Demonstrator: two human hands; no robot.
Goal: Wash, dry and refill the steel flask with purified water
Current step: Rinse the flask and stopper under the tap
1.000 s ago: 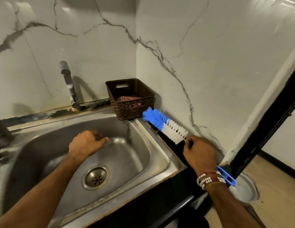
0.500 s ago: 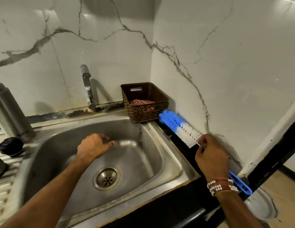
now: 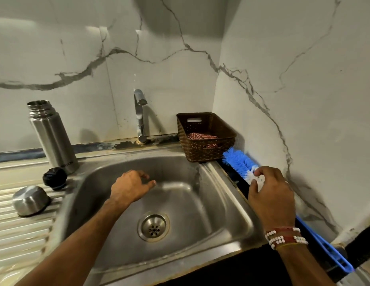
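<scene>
Right hand [image 3: 270, 199] has its grip pinched on the bottle brush [image 3: 237, 161] by the white bristles, probably picking it up to scrub. Left hand [image 3: 130, 186] hovers slack and empty over the sink [image 3: 221, 203]. The steel flask [image 3: 53, 137] stands uncapped on the drainboard [image 3: 19, 234], waiting.

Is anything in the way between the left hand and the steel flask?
Nothing visible blocks it. The left hand hangs over the sink, and the steel flask stands upright beyond its rim. The black cap lies beside that path, nearer the camera.
</scene>
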